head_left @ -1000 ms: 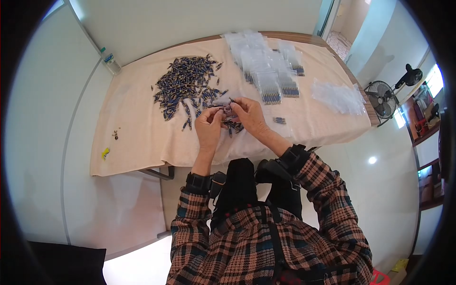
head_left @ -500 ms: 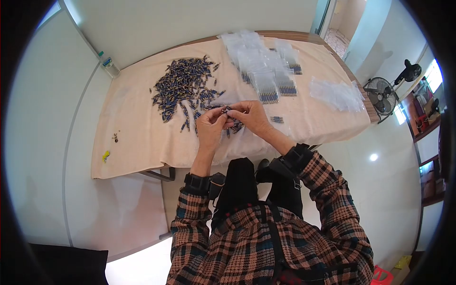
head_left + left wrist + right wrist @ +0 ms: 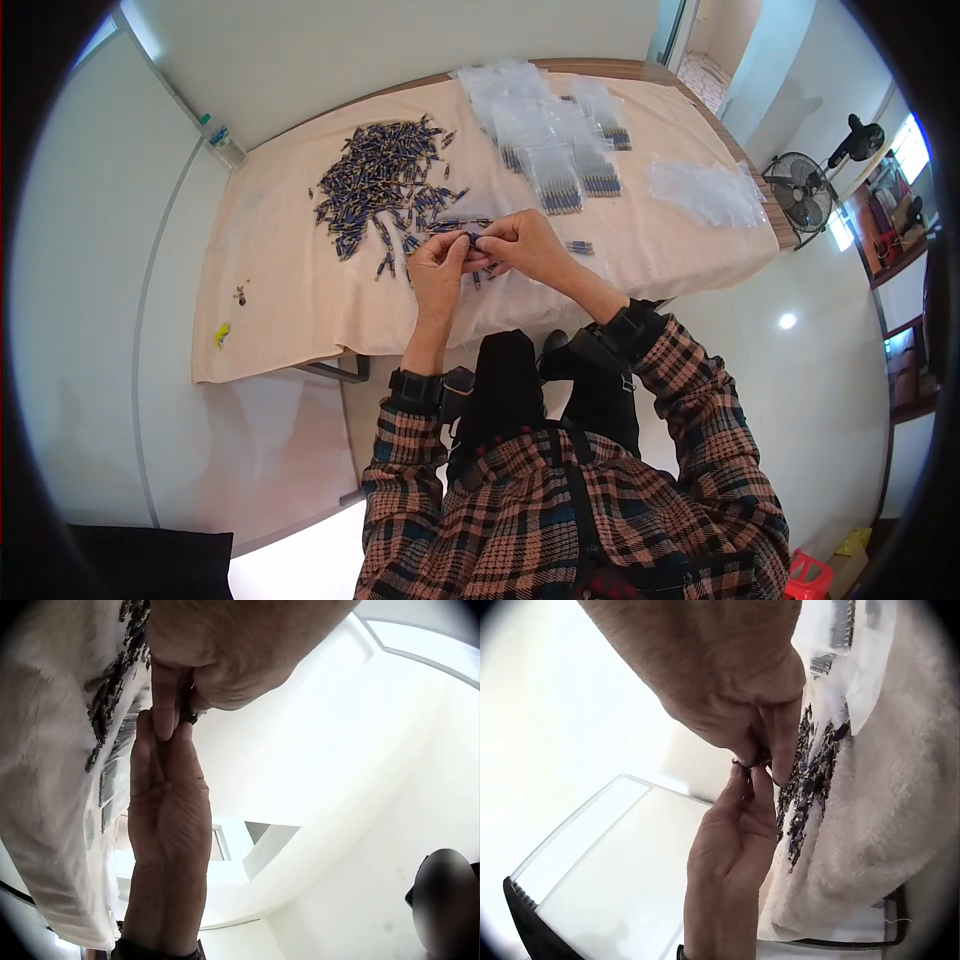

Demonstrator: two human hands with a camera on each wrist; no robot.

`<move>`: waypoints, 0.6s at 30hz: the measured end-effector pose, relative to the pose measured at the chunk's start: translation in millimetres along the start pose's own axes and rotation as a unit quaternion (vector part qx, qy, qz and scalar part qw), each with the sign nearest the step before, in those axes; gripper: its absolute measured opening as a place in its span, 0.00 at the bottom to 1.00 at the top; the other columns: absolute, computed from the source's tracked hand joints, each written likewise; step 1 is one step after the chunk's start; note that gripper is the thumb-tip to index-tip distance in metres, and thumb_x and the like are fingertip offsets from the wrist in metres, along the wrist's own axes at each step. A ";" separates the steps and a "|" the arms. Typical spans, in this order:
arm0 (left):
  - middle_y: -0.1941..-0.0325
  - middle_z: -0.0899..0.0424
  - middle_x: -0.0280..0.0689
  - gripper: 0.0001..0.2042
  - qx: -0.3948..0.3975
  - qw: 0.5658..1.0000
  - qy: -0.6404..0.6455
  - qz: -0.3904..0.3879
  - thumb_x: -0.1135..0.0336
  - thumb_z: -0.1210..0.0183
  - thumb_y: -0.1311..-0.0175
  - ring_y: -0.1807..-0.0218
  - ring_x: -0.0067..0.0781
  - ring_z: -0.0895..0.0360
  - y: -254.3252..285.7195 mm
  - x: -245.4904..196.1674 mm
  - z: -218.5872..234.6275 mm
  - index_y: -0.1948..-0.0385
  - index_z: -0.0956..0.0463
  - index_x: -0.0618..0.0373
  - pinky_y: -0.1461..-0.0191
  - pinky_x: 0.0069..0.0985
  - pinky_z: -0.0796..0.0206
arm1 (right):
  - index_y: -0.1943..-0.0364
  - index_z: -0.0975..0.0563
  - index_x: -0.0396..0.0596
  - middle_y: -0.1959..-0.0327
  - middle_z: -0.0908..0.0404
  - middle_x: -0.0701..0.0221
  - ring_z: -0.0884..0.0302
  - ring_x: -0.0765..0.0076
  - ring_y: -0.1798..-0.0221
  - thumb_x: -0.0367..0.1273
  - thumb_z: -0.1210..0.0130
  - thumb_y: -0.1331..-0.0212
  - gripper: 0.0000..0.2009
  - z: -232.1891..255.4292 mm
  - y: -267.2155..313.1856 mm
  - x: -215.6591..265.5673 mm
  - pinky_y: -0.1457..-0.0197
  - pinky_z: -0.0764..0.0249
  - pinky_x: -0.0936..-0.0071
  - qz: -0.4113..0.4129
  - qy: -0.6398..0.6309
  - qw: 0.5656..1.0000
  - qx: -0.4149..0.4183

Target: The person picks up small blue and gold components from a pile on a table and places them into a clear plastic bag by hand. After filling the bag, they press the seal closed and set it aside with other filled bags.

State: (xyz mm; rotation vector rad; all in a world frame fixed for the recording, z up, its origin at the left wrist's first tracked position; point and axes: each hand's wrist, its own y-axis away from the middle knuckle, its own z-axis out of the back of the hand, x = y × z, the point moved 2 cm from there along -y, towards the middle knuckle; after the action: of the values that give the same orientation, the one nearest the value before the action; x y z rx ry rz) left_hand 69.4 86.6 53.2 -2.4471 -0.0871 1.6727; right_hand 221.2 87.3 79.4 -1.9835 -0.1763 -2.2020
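Note:
Both hands meet above the near edge of the cloth. The left hand (image 3: 437,277) and the right hand (image 3: 530,248) pinch a small dark part (image 3: 473,240) between thumbs and fingertips. In the right wrist view the part (image 3: 759,762) has a brassy tint and is mostly covered by fingers. A large pile of blue and brass pieces (image 3: 375,175) lies beyond the left hand, with more pieces under and around the hands. To the right of the right hand is a small row of the same pieces (image 3: 579,247).
Clear bags with rows of pieces (image 3: 558,195) lie at the back centre, and flat clear bags (image 3: 705,190) on the right. A bottle (image 3: 222,142) stands at the back left corner. Small bits and a yellow item (image 3: 222,334) are on the left of the cloth (image 3: 290,310).
The fingertips of both hands have drawn closer together around the small part, and the hands sit slightly lower and further left. The head view has shifted a little.

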 end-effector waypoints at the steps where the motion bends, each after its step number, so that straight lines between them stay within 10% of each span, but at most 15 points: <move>1: 0.71 0.18 0.40 0.07 0.002 1.000 -0.001 0.001 0.75 0.45 0.36 0.72 0.26 0.19 0.3 0.4 0.1 0.62 0.24 0.70 0.67 0.20 0.21 | 0.68 0.19 0.34 0.73 0.17 0.69 0.21 0.80 0.73 0.27 0.44 0.41 0.08 1.3 -0.8 -2.0 0.70 0.23 0.83 0.000 -0.005 1.000 0.013; 18: 0.73 0.20 0.38 0.05 -0.006 0.997 -0.070 -0.040 0.75 0.45 0.35 0.75 0.24 0.22 55.7 -6.6 -24.1 0.64 0.24 0.69 0.72 0.19 0.27 | 0.57 0.21 0.34 0.70 0.18 0.66 0.21 0.79 0.72 0.26 0.43 0.41 0.10 -9.0 81.5 -8.7 0.69 0.21 0.82 0.032 -0.143 0.985 -0.086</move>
State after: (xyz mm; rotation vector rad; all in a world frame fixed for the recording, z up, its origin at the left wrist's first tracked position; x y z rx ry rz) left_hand 86.5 28.2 57.8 -2.2987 -0.2114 1.8101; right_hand 230.1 6.2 67.5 -2.3579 0.0427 -1.9438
